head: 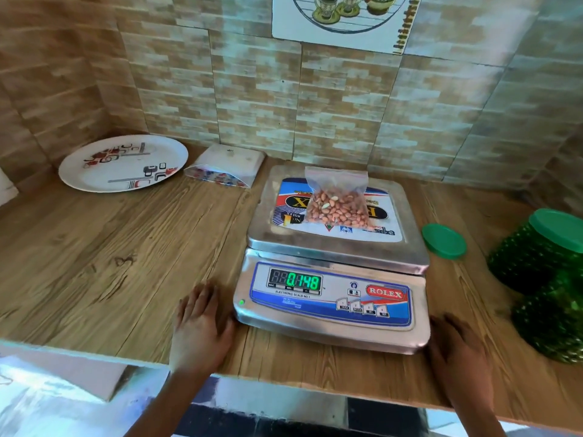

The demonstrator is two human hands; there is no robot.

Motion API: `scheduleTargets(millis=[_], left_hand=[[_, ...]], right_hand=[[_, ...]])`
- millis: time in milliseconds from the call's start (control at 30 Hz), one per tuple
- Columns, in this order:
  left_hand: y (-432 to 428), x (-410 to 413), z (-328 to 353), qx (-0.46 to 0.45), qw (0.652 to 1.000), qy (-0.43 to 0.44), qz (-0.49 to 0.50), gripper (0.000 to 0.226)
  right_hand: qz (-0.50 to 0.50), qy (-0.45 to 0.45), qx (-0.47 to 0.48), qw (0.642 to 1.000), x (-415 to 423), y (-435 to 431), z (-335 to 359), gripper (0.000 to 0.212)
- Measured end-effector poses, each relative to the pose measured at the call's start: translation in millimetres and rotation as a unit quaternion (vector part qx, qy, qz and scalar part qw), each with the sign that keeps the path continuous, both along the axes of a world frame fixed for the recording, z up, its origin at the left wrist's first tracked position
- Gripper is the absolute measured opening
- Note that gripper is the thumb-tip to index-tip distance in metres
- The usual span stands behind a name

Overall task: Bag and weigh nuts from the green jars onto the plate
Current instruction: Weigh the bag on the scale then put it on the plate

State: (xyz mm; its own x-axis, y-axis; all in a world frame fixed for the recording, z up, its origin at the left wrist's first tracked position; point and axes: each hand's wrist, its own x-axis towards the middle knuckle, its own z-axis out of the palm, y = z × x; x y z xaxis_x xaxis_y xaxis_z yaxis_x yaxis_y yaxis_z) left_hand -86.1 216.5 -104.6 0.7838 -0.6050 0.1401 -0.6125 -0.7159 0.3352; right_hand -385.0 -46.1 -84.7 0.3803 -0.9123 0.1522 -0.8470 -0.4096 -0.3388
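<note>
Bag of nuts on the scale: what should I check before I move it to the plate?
1. Bag of nuts lies wholly on the scale pan: ok.
2. Display shows a reading, 0.148: ok.
3. Bag's zip closed: cannot tell.
4. Plate has room: ok.
5. Left hand and right hand hold nothing, flat on the table: ok.
6. Green lid screwed back on: not ok, it lies loose beside the scale.
</note>
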Motion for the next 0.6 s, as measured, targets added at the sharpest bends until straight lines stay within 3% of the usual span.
scheduleTargets(millis=[167,267,333,400,500,600], left_hand=[[4,11,-2,-0.096,0.994,0.049,-0.012,0.069],[3,25,0,-0.185,0.974,0.127,0.015,0.074],[-6,36,13,-0.287,0.937,0.198,0.025,0.072],[-22,44,35,-0.377,0.893,0.244,0.037,0.056],[-50,61,72,-0.439,0.864,0.245,-0.008,0.040],[-82,73,109,-0.485,0.814,0.309,-0.082,0.028]], right_hand=[[-0.008,-0.133,-0.019,0.991,6,-4,25,0.020],[-0.029,-0.215,-0.048,0.975,24,-2,50,0.021],[-0.022,-0.247,-0.075,0.966,41,-4,66,0.020],[0.006,-0.258,-0.104,0.961,59,-5,81,0.021],[0.047,-0.308,-0.106,0.944,87,-8,101,0.023],[0.073,-0.349,-0.057,0.933,114,-10,117,0.025]])
